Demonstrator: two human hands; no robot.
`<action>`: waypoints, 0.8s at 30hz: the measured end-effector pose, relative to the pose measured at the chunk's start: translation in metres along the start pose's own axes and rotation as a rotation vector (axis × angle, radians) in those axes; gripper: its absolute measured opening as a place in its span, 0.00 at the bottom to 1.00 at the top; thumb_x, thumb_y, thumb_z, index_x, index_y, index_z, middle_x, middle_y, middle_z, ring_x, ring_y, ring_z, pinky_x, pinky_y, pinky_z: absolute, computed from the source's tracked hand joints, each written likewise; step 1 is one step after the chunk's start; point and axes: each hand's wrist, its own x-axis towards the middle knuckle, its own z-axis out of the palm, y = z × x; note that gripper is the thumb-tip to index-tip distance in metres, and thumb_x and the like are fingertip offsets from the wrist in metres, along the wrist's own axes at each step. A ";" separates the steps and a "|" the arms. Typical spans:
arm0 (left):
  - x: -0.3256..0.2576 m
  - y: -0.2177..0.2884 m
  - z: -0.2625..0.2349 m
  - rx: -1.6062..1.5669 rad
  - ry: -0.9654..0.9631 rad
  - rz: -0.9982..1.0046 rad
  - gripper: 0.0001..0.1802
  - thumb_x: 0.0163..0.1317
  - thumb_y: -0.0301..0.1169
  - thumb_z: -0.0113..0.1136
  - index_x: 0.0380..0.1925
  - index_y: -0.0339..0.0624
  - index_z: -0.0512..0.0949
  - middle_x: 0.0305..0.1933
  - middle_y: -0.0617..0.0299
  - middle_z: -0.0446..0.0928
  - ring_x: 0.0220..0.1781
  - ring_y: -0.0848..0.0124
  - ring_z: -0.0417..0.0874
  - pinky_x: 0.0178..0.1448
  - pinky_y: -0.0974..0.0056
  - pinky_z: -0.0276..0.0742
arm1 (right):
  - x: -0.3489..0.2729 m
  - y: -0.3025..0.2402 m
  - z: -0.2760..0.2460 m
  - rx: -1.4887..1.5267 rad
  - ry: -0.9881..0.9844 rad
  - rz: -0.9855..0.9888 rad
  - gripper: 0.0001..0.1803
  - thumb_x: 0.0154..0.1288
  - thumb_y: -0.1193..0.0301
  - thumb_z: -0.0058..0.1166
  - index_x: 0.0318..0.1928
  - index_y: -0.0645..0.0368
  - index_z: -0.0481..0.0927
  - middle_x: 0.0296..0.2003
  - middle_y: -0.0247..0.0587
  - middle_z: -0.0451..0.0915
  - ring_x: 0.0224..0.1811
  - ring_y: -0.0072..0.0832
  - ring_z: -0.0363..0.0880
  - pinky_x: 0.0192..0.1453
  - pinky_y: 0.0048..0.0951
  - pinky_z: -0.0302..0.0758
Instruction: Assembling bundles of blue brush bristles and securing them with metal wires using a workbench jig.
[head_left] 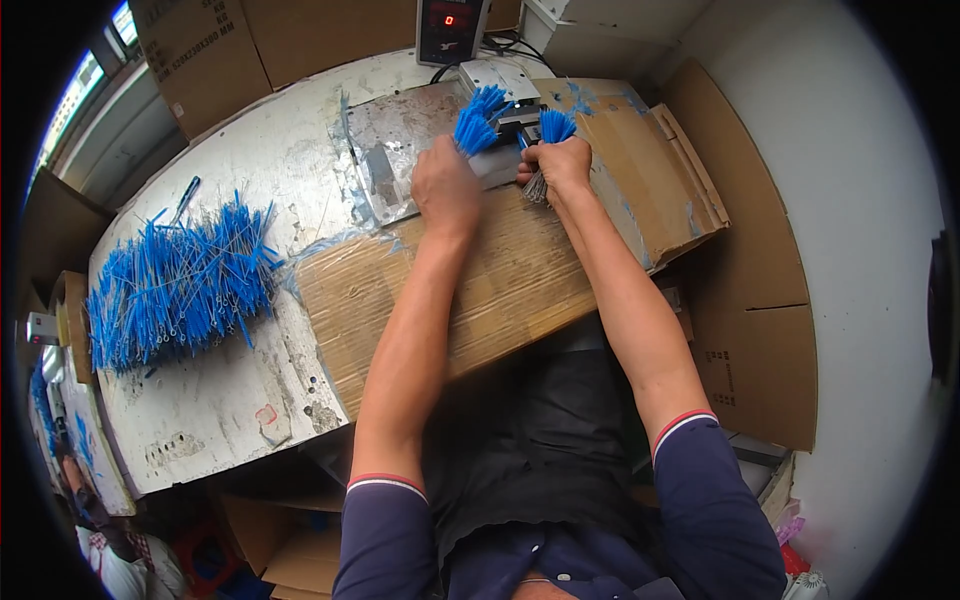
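Note:
My left hand is closed round a bundle of thin blue-coated wires, whose blue ends fan out above the fingers; part of this hand is smeared by motion. To its right, my right hand grips a second bundle of blue-coated wires. Blue ends stick up above that fist, and bare grey wire ends hang below it. Between the two bundles sits a small dark metal device, partly hidden. A large loose heap of the same blue wires lies on the white worktable at the left.
Brown cardboard covers the near part of the table. A metal plate lies behind my left hand. A display box with a red digit stands at the back, and a pen lies beyond the heap. A person is at lower left.

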 end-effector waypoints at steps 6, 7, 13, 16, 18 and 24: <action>0.001 -0.003 0.005 -0.069 0.026 0.117 0.10 0.58 0.23 0.63 0.41 0.40 0.77 0.35 0.48 0.80 0.40 0.48 0.81 0.45 0.46 0.74 | 0.004 0.004 -0.002 0.065 -0.010 -0.028 0.04 0.55 0.86 0.60 0.28 0.71 0.77 0.24 0.52 0.81 0.20 0.37 0.83 0.20 0.37 0.84; 0.001 -0.003 0.005 -0.070 0.027 0.119 0.10 0.58 0.23 0.63 0.41 0.40 0.77 0.35 0.48 0.80 0.40 0.48 0.81 0.45 0.46 0.74 | 0.004 0.005 -0.003 0.066 -0.009 -0.030 0.04 0.55 0.86 0.60 0.28 0.71 0.77 0.24 0.52 0.81 0.20 0.37 0.83 0.20 0.37 0.84; -0.001 -0.002 0.004 -0.038 -0.139 0.125 0.12 0.59 0.23 0.62 0.44 0.40 0.77 0.36 0.47 0.81 0.41 0.47 0.83 0.45 0.46 0.77 | -0.005 0.009 -0.017 0.347 -0.129 0.038 0.03 0.55 0.83 0.61 0.30 0.70 0.79 0.25 0.49 0.81 0.22 0.37 0.84 0.26 0.37 0.87; 0.000 -0.001 0.002 -0.065 -0.152 0.119 0.13 0.58 0.23 0.61 0.45 0.40 0.77 0.37 0.47 0.82 0.41 0.48 0.84 0.46 0.46 0.78 | -0.008 0.009 -0.022 0.386 -0.176 0.043 0.04 0.56 0.83 0.62 0.31 0.70 0.80 0.25 0.49 0.82 0.22 0.37 0.84 0.26 0.37 0.87; 0.000 0.004 0.002 -0.094 -0.135 0.116 0.06 0.62 0.24 0.53 0.37 0.39 0.76 0.34 0.48 0.80 0.40 0.47 0.82 0.45 0.45 0.77 | -0.005 0.012 -0.025 0.385 -0.143 0.013 0.04 0.57 0.83 0.63 0.32 0.71 0.80 0.26 0.50 0.82 0.23 0.38 0.84 0.26 0.38 0.87; 0.000 0.004 0.002 -0.085 -0.122 0.127 0.06 0.61 0.24 0.52 0.37 0.39 0.77 0.34 0.47 0.80 0.40 0.47 0.83 0.45 0.46 0.77 | -0.004 0.018 -0.030 0.345 -0.168 0.080 0.08 0.60 0.82 0.65 0.35 0.75 0.79 0.27 0.52 0.82 0.26 0.41 0.85 0.30 0.43 0.89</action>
